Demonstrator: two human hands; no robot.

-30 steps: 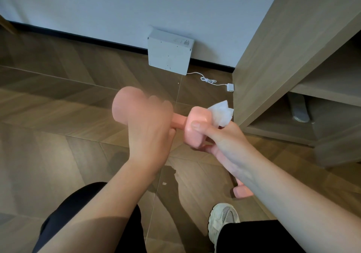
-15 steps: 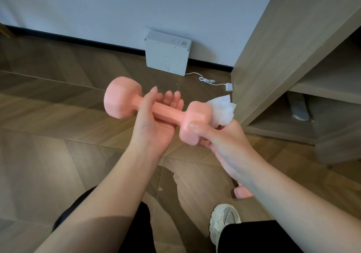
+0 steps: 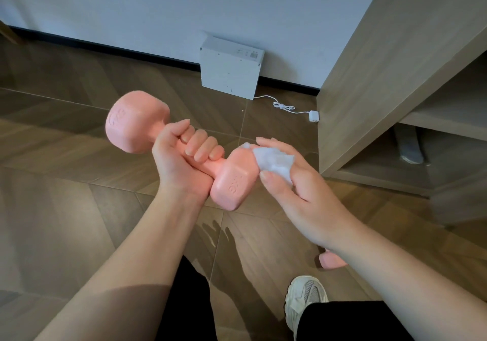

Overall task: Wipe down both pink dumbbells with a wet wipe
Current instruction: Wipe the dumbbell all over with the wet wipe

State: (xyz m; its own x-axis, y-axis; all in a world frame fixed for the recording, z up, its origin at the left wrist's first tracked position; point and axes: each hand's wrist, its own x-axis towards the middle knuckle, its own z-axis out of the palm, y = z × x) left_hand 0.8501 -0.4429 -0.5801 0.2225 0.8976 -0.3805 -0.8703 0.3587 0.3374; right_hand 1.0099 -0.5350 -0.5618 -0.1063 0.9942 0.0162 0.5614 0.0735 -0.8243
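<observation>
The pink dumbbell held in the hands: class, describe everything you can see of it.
The pink dumbbell has two blocky, faceted heads joined by a thin bar, with a matte coating and embossed marks on both heads. It is held tilted above the floor. The left hand grips the bar; the right hand presses a white wet wipe against the nearer head.

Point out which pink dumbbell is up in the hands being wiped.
The dumbbell gripped at its handle by the left hand, wet wipe pressed to its end by the right hand. The other dumbbell peeks out below the right forearm.
</observation>
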